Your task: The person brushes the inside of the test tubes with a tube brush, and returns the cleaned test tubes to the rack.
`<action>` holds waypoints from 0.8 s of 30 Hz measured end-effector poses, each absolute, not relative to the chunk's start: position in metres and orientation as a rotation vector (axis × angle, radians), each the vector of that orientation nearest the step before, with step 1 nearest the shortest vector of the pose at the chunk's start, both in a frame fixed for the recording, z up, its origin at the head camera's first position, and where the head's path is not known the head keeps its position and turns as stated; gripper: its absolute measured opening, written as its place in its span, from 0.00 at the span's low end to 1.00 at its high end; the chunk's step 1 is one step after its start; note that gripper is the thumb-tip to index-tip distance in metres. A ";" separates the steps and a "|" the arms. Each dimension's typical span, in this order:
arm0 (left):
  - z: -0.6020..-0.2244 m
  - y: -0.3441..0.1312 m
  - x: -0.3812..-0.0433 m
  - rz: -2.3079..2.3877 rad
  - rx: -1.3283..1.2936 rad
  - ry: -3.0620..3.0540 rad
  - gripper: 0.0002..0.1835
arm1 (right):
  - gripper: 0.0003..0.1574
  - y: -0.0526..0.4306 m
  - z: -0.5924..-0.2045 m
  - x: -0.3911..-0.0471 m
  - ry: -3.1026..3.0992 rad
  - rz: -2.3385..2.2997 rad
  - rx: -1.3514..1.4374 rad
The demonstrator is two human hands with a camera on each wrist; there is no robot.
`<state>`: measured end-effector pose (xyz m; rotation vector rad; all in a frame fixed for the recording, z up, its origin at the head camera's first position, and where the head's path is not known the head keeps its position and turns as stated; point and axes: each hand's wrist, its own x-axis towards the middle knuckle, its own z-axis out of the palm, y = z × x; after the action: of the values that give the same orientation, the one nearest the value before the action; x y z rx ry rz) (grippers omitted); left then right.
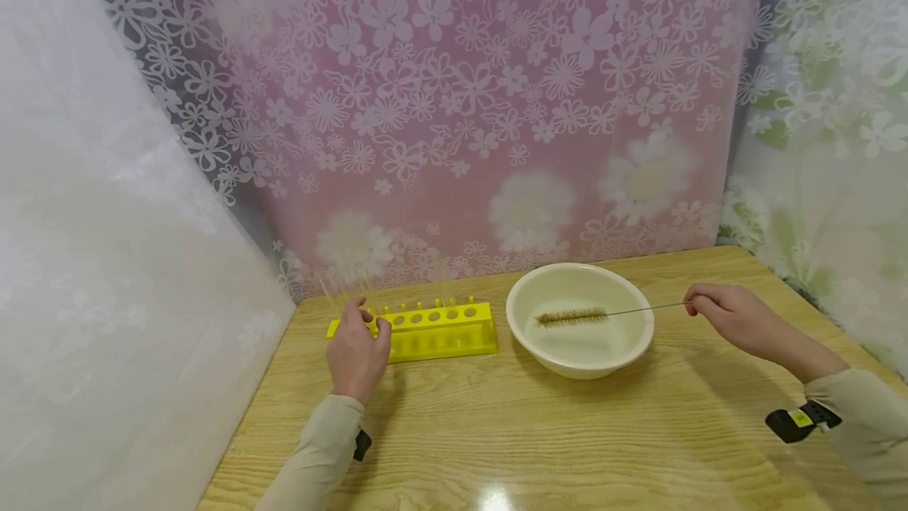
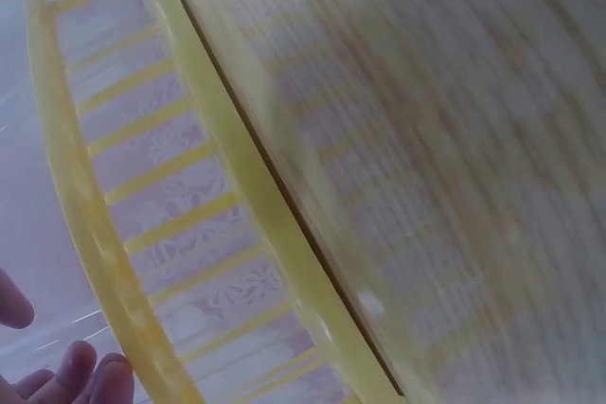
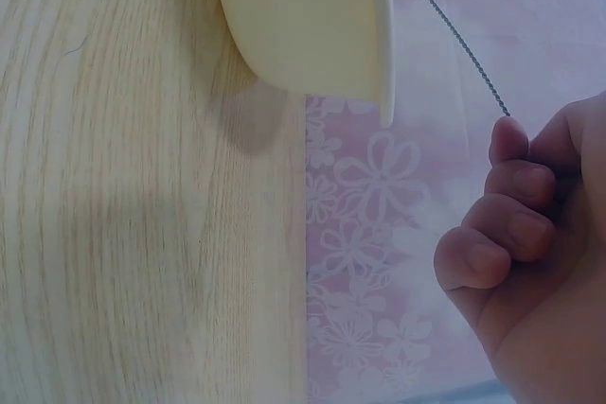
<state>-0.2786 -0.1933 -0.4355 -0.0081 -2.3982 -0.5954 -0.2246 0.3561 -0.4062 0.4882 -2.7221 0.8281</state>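
Note:
At the left end of a yellow test tube rack point(image 1: 426, 345), my left hand point(image 1: 357, 353) reaches in among clear glass test tubes point(image 1: 328, 289). Its thumb and fingers point(image 2: 112, 380) stand apart, loosely bent, beside the rack's upper bar in the left wrist view. One more tube point(image 1: 444, 282) stands farther right in the rack. My right hand point(image 1: 731, 318) pinches the thin twisted wire handle of a test tube brush point(image 1: 573, 317). The brush's brown bristles lie over the inside of a cream basin point(image 1: 580, 373). In the right wrist view the wire point(image 3: 459, 40) bends slightly above the curled fingers.
Both the rack and the basin stand on a wood-grain table point(image 1: 496, 432), the basin to the right of the rack. A pink flowered curtain point(image 1: 482, 117) hangs behind the table. Pale sheets point(image 1: 120, 274) close off the left and right sides.

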 end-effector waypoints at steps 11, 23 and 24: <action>-0.426 -0.193 -0.284 -0.507 0.005 -2.436 0.20 | 0.18 0.357 -0.406 -0.225 -2.723 0.808 0.483; -0.421 -0.195 -0.290 -0.485 0.032 -2.464 0.21 | 0.19 0.356 -0.405 -0.224 -2.721 0.818 0.486; -0.421 -0.195 -0.290 -0.489 0.031 -2.465 0.21 | 0.19 0.356 -0.405 -0.224 -2.723 0.820 0.486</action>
<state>-0.2896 -0.1951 -0.4211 0.0306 -2.4649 -0.4887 -0.2240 0.3561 -0.4051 0.4858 -2.7232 0.8201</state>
